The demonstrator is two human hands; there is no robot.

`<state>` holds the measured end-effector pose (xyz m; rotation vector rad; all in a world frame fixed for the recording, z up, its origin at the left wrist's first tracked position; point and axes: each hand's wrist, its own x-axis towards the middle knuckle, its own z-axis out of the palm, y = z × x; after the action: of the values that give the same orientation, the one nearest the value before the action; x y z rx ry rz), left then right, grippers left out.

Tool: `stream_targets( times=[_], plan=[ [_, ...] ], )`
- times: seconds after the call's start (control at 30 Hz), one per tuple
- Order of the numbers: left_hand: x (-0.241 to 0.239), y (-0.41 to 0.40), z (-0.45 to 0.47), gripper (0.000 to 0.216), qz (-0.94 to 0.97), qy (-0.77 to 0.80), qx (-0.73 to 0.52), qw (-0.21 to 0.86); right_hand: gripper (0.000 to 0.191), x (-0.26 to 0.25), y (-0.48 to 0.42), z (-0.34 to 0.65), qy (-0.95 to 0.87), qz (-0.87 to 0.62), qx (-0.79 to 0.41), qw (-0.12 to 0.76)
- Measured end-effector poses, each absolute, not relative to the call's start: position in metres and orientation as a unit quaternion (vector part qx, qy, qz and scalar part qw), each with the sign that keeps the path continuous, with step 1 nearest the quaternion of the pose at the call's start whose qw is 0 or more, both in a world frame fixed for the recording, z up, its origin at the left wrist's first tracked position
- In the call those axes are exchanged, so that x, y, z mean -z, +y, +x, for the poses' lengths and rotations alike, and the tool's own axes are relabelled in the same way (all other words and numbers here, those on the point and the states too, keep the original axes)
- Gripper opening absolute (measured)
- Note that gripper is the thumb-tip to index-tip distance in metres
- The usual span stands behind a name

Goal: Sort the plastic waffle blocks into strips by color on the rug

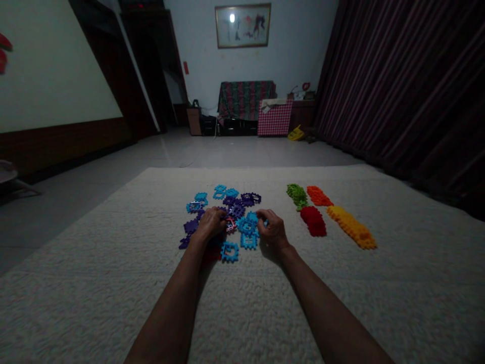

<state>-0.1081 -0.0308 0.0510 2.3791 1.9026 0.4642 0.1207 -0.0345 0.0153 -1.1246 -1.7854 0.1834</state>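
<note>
Two bare hands work a scatter of blue and purple interlocking tiles point(227, 217) at the centre of the frame, spread on a pale quilted mat point(113, 283). The left hand point(210, 222) curls its fingers closed over a small red-and-white piece point(231, 224); the right hand point(272, 230) pinches a blue tile point(265, 221) at the pile's edge. Sorted stacks of green point(297, 195), orange point(319, 196), red point(313, 221) and yellow point(352, 227) lie to the right.
</note>
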Motion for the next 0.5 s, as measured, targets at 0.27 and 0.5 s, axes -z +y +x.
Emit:
stream_targets(
  times=[0.27,0.5],
  plan=[
    [-0.052,-0.035,-0.089,0.018,0.731,0.663,-0.162,-0.02,0.033,-0.013,-0.046,0.097,-0.804,-0.382,-0.113,0.441],
    [-0.069,-0.042,-0.06,0.019,0.73,0.658,-0.171,0.062,0.053,-0.008,-0.047,0.089,-0.795,-0.385,-0.09,0.459]
  ],
)
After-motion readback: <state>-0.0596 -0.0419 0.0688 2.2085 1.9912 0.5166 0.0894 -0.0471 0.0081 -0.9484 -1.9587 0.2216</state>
